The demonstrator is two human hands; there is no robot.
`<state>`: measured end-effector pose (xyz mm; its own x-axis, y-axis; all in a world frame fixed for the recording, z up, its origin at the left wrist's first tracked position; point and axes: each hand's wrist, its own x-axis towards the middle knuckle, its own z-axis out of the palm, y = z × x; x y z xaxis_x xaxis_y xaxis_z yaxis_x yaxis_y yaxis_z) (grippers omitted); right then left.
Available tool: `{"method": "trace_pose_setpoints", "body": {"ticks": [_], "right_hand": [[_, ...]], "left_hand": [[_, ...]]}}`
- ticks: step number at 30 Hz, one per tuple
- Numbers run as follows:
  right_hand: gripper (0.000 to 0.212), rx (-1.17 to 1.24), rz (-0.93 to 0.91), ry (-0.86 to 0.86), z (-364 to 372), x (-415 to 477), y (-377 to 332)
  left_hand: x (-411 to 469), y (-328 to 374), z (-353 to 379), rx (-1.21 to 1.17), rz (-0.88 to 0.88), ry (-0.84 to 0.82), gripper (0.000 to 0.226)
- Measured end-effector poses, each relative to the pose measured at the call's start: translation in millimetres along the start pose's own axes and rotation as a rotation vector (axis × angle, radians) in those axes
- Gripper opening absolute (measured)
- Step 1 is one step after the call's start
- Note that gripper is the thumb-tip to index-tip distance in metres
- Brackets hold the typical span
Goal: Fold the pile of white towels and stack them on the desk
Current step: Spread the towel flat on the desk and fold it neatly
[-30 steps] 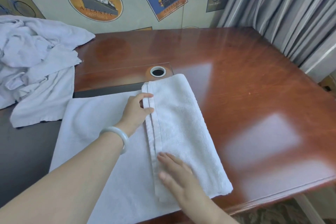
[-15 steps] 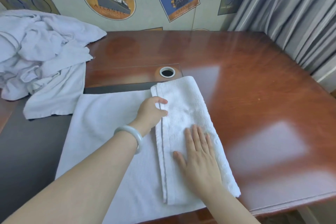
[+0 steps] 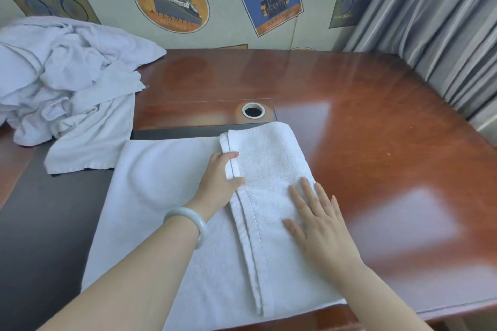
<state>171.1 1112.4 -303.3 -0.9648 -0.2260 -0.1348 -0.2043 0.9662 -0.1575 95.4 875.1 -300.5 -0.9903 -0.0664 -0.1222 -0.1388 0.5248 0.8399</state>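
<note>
A white towel (image 3: 161, 196) lies spread on the desk (image 3: 376, 129) in front of me. Its right part is folded over to the left into a narrower flap (image 3: 269, 153) with the hem running down the middle. My left hand (image 3: 217, 183), a pale bangle on its wrist, pinches that hem near the flap's far end, forefinger and thumb curled at the edge. Lower on the flap, my right hand (image 3: 314, 217) lies flat with its fingers straight and spread. A crumpled pile of white towels (image 3: 67, 80) sits at the far left of the desk.
A round cable hole (image 3: 253, 110) is set in the desk just beyond the towel. A dark inlay (image 3: 40, 209) covers the desk's left part. Grey curtains (image 3: 443, 21) hang at the right, and a wall with posters stands behind. The desk's front edge runs near the towel's bottom end.
My right hand slid from the flap's near hem up and to the right, flattening onto the folded part. My left hand stayed on the hem.
</note>
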Motion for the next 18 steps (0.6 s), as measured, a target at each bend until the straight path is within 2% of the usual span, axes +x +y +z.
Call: {"method": "trace_pose_setpoints", "body": {"ticks": [5,7,13,16,18], "right_hand": [[0.08,0.027,-0.02,-0.005,-1,-2,-3],[0.078,0.019,-0.029,-0.026,-2,-4,-4],[0.075,-0.024,0.023,0.024,8,-16,-13],[0.074,-0.028,0.051,0.024,11,-20,-15],[0.075,-0.034,0.063,0.003,10,-21,-18]], "left_hand": [[-8,4,-3,0.03,0.011,-0.037,0.055],[-12,11,-3,0.047,-0.034,-0.042,0.055],[-36,23,8,-0.005,-0.134,0.06,0.047],[-49,18,16,-0.027,-0.119,0.055,0.041],[-51,15,18,-0.037,-0.085,0.055,0.044]]}}
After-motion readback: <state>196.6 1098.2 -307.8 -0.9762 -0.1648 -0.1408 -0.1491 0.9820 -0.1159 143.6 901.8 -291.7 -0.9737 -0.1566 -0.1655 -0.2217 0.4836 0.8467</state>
